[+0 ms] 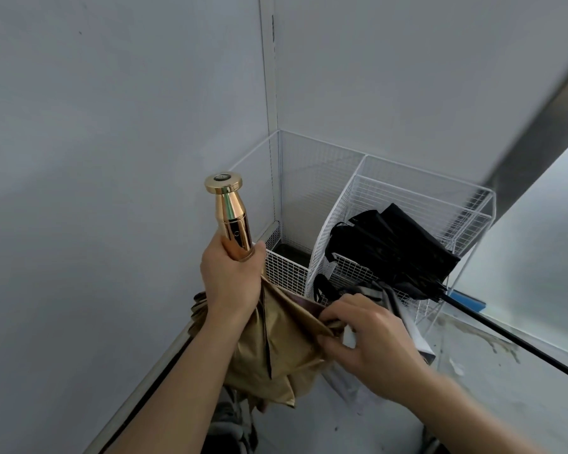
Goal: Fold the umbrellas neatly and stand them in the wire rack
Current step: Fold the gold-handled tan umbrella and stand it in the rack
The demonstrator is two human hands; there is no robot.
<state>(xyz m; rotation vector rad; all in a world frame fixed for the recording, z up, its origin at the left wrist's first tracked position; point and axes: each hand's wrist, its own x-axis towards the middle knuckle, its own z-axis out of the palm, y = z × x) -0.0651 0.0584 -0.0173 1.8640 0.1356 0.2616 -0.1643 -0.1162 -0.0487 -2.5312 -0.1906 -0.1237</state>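
Gripping the gold umbrella [269, 342] at the base of its shiny handle [229, 217], my left hand [232, 276] holds it upright, canopy hanging loose below. My right hand [371, 342] pinches a canopy fold. Just behind, the white wire rack [407, 191] holds a black umbrella [394, 247].

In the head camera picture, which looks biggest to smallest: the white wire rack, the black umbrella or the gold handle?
1. white wire rack
2. black umbrella
3. gold handle
The handle is nearer the camera, so its real size is less sure.
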